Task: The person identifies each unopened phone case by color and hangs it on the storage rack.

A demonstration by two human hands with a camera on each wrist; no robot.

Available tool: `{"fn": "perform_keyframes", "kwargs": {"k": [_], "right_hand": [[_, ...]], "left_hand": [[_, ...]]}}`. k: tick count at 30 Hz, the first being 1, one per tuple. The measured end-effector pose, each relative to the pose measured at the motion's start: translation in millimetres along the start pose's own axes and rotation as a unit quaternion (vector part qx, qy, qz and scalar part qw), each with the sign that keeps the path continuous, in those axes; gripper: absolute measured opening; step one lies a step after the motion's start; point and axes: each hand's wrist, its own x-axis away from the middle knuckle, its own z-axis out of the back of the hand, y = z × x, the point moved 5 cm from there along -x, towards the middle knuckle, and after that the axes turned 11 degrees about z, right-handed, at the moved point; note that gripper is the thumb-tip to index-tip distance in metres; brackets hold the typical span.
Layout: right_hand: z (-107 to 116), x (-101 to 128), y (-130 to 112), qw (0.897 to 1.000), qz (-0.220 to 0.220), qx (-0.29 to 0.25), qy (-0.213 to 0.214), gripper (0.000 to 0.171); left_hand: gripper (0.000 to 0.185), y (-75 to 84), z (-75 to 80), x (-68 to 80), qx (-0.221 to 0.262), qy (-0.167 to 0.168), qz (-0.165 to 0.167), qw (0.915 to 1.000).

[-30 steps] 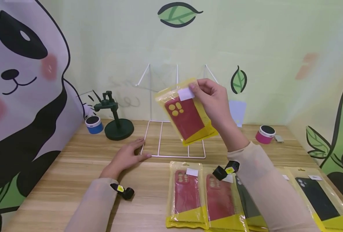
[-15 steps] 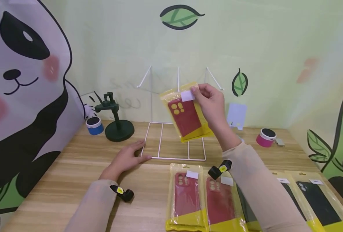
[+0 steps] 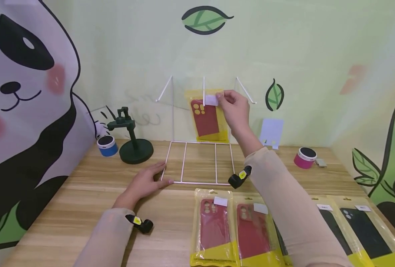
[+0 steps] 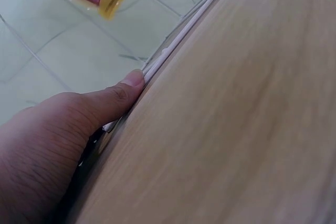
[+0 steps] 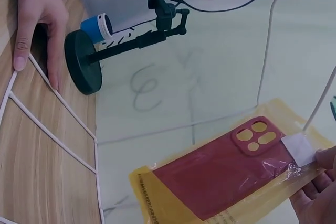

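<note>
Head view high and wide, wrist views close (both catch the wire rack [image 3: 197, 163])

I can read no text anywhere. The white label [image 3: 211, 100] on the packaged red case [image 3: 205, 119], right at my right hand's [image 3: 235, 108] fingertips, looks blank, and the print along the packet's yellow edge is too small to read.

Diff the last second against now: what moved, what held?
The right hand, gripping the red phone case packet by its top, carried it away from the body and up to the middle prong of the white wire rack. The left hand kept pressing the rack's base; the packets on the table stayed put.
</note>
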Motion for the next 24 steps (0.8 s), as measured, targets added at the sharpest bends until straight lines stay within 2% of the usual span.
{"fn": "perform_keyframes", "kwargs": {"k": [6, 12, 20, 24], "right_hand": [[1, -8, 8, 1.000, -0.012, 0.018, 0.010, 0.023], [-2, -13, 10, 1.000, -0.020, 0.019, -0.004, 0.026], [-4, -17, 14, 1.000, -0.010, 0.019, -0.003, 0.028], [-2, -14, 19, 1.000, -0.021, 0.008, -0.004, 0.030]], "left_hand": [[0.085, 2.0, -2.2, -4.5, 0.003, -0.002, 0.007, 1.0000], [0.086, 1.0, -0.1, -6.2, 0.009, 0.005, 0.013, 0.9999], [0.082, -0.3, 2.1, 0.7, 0.006, 0.017, -0.012, 0.9998], [0.079, -0.2, 2.0, 8.9, 0.003, 0.020, -0.016, 0.9997]]}}
